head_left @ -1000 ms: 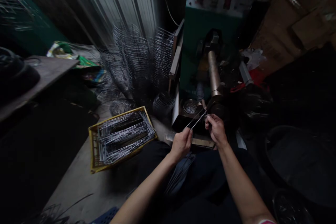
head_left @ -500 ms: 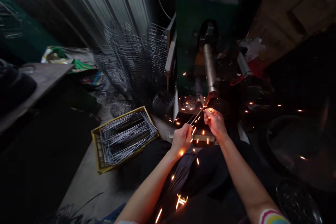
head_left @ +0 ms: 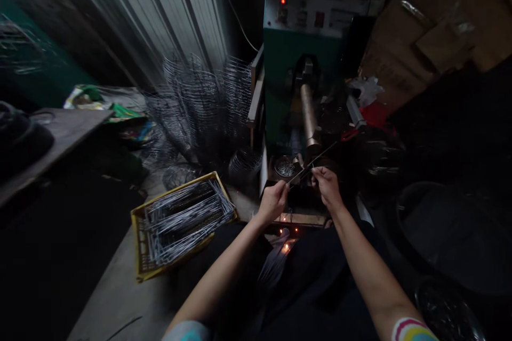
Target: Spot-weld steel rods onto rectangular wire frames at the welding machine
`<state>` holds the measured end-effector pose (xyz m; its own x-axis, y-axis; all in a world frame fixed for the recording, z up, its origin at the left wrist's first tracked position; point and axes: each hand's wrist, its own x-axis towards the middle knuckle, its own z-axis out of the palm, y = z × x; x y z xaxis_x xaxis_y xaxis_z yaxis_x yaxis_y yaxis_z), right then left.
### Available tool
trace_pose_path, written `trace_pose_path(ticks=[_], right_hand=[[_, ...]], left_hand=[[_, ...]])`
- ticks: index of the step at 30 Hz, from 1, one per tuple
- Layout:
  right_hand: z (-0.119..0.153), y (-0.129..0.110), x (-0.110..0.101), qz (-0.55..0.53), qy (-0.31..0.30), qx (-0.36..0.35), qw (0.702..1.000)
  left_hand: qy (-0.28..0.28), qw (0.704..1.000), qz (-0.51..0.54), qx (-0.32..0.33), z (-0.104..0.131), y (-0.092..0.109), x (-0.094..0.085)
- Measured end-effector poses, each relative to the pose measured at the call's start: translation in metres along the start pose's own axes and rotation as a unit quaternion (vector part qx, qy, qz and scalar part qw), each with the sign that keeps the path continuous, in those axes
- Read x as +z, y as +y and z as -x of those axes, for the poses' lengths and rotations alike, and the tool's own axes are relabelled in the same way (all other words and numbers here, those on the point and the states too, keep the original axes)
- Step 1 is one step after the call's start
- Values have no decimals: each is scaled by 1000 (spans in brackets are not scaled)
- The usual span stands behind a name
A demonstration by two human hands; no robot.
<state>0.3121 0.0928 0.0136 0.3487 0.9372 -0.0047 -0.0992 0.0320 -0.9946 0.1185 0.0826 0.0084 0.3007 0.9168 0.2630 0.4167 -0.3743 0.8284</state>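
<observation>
Forward reach of both hands is obstructed by the machine's sloping metal bar point(head_left: 309, 112), with a round dish point(head_left: 285, 167) beside its lower end. The left hand point(head_left: 274, 201) and right hand point(head_left: 327, 186) stand apart, the gap between them crossed at its far end by a thin wire point(head_left: 323, 152). Leftward, a yellow crate point(head_left: 136, 245) and wire stacks point(head_left: 200, 96) block passage; open floor point(head_left: 106, 282) borders the crate's left side.

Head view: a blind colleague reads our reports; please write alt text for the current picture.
A person's left hand grips thin metal wire in front of a green machine, the right hand close beside it. Orange sparks glow below the hands; to their left sits a yellow crate of metal rods, with wire stacks behind.
</observation>
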Motion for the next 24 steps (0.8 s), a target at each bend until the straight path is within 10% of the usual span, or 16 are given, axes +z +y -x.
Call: trace_pose_path(ticks=[12,18,24], right_hand=[[6,-3,-8,21,-22,17,999],[84,15,-43,99,-115,111,982],[167,62,-51,279,-343,121,889]], left_hand=[[-34,999,-11,1,-7,-2,-13],[-61,995,-71,40,-8,1,-11],[-215,950,-208,94,24,-12,-30]])
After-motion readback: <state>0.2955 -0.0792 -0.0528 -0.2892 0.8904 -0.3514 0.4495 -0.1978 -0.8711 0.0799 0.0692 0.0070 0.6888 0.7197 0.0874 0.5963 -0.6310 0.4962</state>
